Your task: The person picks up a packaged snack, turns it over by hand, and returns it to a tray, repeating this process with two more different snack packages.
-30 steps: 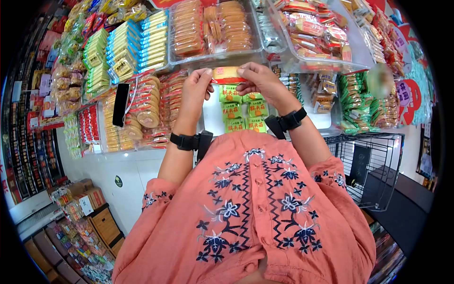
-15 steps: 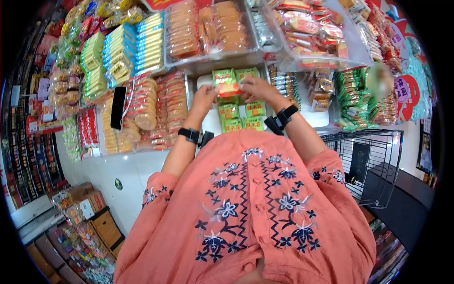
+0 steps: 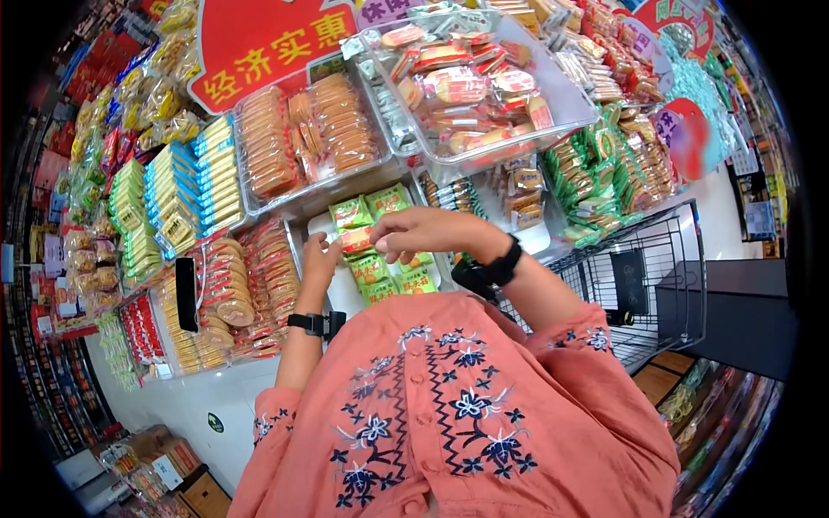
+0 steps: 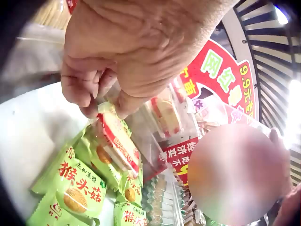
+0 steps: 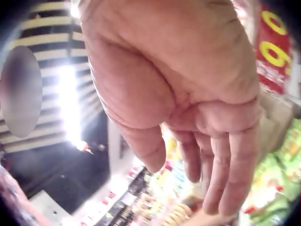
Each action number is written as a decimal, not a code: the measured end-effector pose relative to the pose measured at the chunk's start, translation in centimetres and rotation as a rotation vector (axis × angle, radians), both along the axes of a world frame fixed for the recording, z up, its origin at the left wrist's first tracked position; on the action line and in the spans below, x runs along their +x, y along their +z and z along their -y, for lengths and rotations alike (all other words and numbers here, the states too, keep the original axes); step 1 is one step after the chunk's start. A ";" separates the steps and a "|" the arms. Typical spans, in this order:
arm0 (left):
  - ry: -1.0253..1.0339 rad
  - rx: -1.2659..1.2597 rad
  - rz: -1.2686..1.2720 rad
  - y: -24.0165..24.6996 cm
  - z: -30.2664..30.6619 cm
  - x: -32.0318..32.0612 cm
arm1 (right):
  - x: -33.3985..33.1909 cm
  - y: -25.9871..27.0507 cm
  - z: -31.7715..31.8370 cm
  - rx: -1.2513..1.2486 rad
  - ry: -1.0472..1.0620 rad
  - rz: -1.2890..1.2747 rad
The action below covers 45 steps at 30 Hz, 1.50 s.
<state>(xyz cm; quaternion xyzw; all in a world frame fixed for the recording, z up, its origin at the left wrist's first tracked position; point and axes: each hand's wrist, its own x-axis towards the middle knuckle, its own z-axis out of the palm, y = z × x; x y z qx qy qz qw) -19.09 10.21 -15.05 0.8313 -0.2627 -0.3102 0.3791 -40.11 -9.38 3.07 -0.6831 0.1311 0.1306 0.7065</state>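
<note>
Your left hand point(image 4: 136, 52) pinches the red-and-yellow packet point(image 4: 118, 141) by one short end, thumb and forefinger closed on its crimped edge. The packet hangs away from your fingertips, its long axis slanting down toward the green packets point(image 4: 75, 186) directly beneath; you cannot tell whether its lower end touches them. Your right hand point(image 3: 423, 231) hovers just to the right of the packet and slightly above it, fingers loose and hanging, grasping nothing. Its fingertips are close to the packet's far side, but only your left hand has a hold on it. The green packets lie on a white tray point(image 4: 21, 141) below both hands, and a wire basket point(image 3: 648, 285) stands beyond your right wrist.
</note>
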 end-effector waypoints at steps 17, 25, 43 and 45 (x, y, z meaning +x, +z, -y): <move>0.007 -0.326 -0.250 12.9 2.2 -2.0 | 1.2 11.8 13.3 -0.794 -0.186 0.014; 0.025 -0.344 -0.261 13.9 1.3 -2.0 | 5.0 10.1 15.9 -0.757 -0.019 -0.289; 0.016 -0.377 -0.271 15.1 0.7 -1.9 | 1.0 14.2 15.0 -0.890 -0.293 0.240; 0.010 -0.389 -0.271 15.7 1.0 -2.0 | 0.1 14.5 15.0 -0.839 -0.352 0.312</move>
